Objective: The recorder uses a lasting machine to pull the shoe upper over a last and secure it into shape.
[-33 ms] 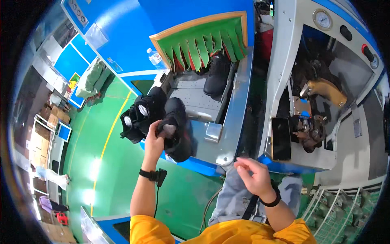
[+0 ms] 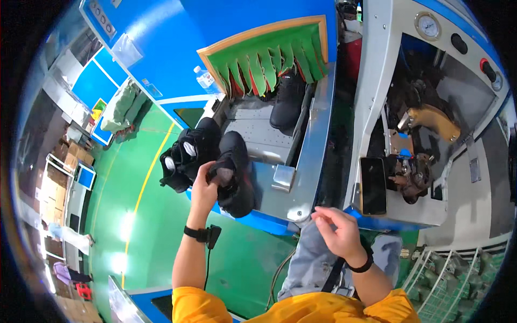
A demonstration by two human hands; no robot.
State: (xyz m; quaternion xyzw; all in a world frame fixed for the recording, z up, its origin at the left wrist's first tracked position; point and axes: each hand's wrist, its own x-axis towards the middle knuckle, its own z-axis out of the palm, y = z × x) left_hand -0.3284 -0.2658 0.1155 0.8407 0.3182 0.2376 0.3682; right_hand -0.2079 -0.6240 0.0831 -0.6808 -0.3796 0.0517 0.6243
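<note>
My left hand (image 2: 203, 188) is closed on a black shoe (image 2: 233, 153) at the near left corner of the machine's metal ledge. Its fingers grip the shoe by the collar opening. Right beside it, to the left, more black footwear (image 2: 195, 148) with pale bits showing at the openings stands bunched together; I cannot tell how many shoes. Above my thigh hovers my right hand (image 2: 340, 234), empty, fingers loosely bent and thumb apart. Farther off, another black shoe (image 2: 288, 102) rests on the perforated conveyor bed (image 2: 250, 126), its far end under the green strip curtain (image 2: 269, 59).
A plastic bottle (image 2: 205, 78) stands beside the curtain frame. At right, a phone (image 2: 373, 185) leans on the front of a second machine with a pressure gauge (image 2: 427, 26) and a brown clamp part (image 2: 435, 123). A wire rack (image 2: 447, 280) holds several items at lower right.
</note>
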